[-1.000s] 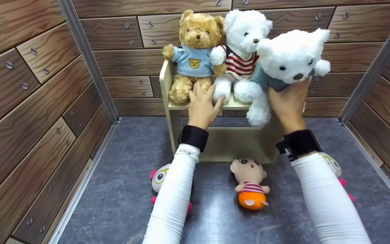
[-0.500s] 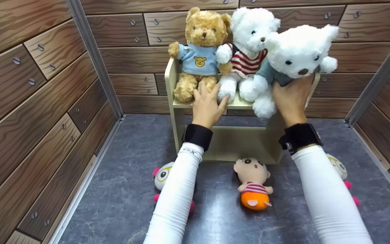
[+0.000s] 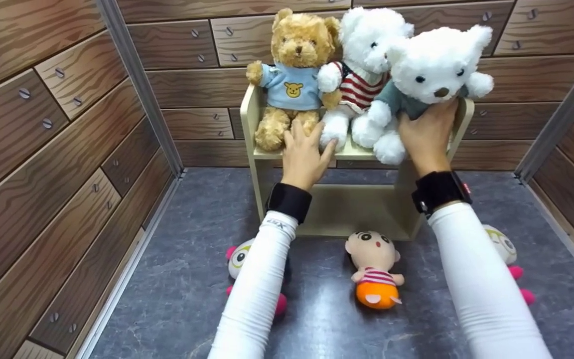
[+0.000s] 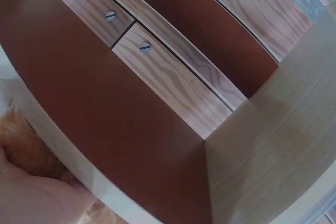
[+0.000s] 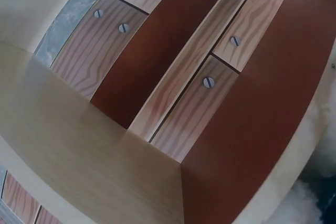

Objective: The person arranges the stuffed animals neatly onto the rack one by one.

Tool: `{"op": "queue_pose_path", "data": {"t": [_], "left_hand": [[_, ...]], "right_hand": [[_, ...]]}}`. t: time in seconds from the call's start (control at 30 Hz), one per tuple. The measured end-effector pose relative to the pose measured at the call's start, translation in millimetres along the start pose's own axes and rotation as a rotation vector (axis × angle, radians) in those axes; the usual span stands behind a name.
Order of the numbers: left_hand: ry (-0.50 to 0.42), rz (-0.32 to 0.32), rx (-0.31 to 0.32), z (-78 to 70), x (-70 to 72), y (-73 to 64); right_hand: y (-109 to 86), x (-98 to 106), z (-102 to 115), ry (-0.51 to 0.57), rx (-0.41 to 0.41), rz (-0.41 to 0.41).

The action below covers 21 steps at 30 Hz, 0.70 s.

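Observation:
My right hand (image 3: 427, 137) grips the front of a white teddy bear (image 3: 436, 67) in a teal shirt, at the right end of a small cream shelf (image 3: 248, 117). The bear leans forward, and one foot sticks out past the shelf's front edge. My left hand (image 3: 303, 157) rests with spread fingers at the legs of a brown teddy bear (image 3: 297, 42) in a light blue shirt. Between them sits a white teddy bear (image 3: 359, 89) in a red-striped top, partly covered by the teal-shirted one. In the left wrist view, my left hand (image 4: 42, 198) touches brown fur.
A doll (image 3: 377, 294) with orange shorts lies on the floor before the shelf. Plush toys with pink parts lie partly behind my left sleeve (image 3: 247, 299) and right sleeve (image 3: 476, 279). Wood-patterned walls (image 3: 43, 164) stand left, right and behind. The shelf has a lower board (image 3: 352, 209).
My right hand has pushed the teal-shirted bear back onto the shelf, and its hanging foot has come up toward the shelf's edge. The left hand stays by the brown bear's legs.

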<state>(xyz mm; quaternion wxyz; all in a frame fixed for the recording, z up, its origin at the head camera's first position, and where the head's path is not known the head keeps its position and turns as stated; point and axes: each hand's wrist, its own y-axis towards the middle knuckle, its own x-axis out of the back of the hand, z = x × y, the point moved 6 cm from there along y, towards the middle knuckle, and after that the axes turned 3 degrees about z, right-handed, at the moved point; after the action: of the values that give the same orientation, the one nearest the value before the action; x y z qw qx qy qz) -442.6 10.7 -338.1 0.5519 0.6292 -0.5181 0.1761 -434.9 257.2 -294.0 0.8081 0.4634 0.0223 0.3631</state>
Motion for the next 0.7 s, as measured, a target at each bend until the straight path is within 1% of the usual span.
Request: {"op": "queue_pose_path", "data": {"t": [0.07, 0.13, 0.23, 0.37, 0.43, 0.5, 0.57, 0.6, 0.67, 0.7], "left_hand": [[0.026, 0.004, -0.005, -3.7, 3.1, 2.3], [0.076, 0.011, -0.016, -8.8, 6.8, 4.7], [0.211, 0.009, -0.051, -21.0, 11.3, 8.7], [0.398, -0.011, -0.109, -44.2, 13.4, 14.7], [0.439, -0.044, -0.157, -57.7, 14.3, 18.0], [0.407, -0.071, -0.214, -71.4, 15.3, 21.6], [0.324, -0.094, -0.270, -84.6, 15.0, 27.4], [0.290, -0.094, -0.287, -90.5, 14.2, 31.0], [0.237, -0.083, -0.293, -100.3, 12.1, 40.1], [0.239, -0.079, -0.281, -104.0, 10.8, 45.5]], "right_hand": [[0.1, 1, -1, 0.000, 0.000, -0.016], [-0.7, 1, -2, 0.001, 0.006, -0.032], [-2.9, 1, -4, 0.003, 0.023, -0.053], [-4.7, 1, -5, -0.005, 0.053, -0.067], [-5.4, 1, -5, 0.001, 0.047, -0.068], [-6.7, 1, -5, 0.004, 0.034, -0.070], [-7.2, 1, -5, 0.004, 0.031, -0.074], [-7.4, 1, -5, 0.004, 0.029, -0.076], [-8.0, 1, -5, 0.000, 0.031, -0.079], [-8.1, 1, -5, -0.005, 0.032, -0.079]]}}
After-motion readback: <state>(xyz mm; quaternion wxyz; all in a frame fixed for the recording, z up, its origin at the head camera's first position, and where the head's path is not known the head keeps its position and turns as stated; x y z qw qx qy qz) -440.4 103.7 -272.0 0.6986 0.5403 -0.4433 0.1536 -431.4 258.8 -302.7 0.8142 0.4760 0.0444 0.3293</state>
